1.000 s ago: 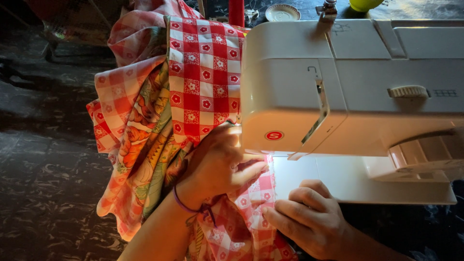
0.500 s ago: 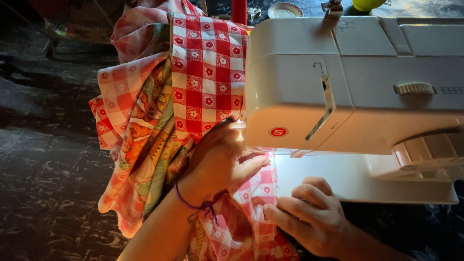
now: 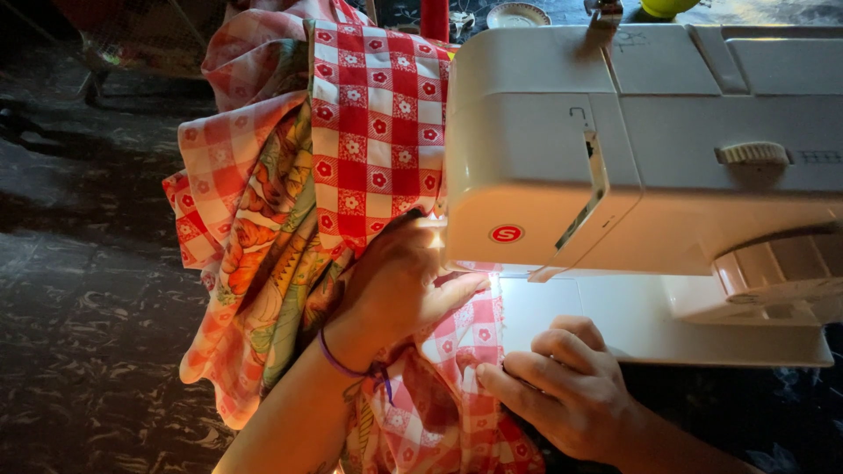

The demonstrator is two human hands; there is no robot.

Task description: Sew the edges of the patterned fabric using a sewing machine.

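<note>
The sewing machine (image 3: 650, 175) stands at the right on a table (image 3: 79, 351), and the cloth (image 3: 351, 175) is heaped to its left, running from behind the machine's head forward under it and down toward the near edge. The left hand (image 3: 395, 285) lies flat on the cloth just left of the machine's head, with a thread band (image 3: 347, 364) around its wrist, while the right hand (image 3: 571, 386) rests in front of the machine's bed, its fingertips (image 3: 492, 376) touching the cloth's right edge. Behind the machine, at the far edge, sit a small dish (image 3: 518, 13) and a spool (image 3: 435, 17) beside it to the left.
</note>
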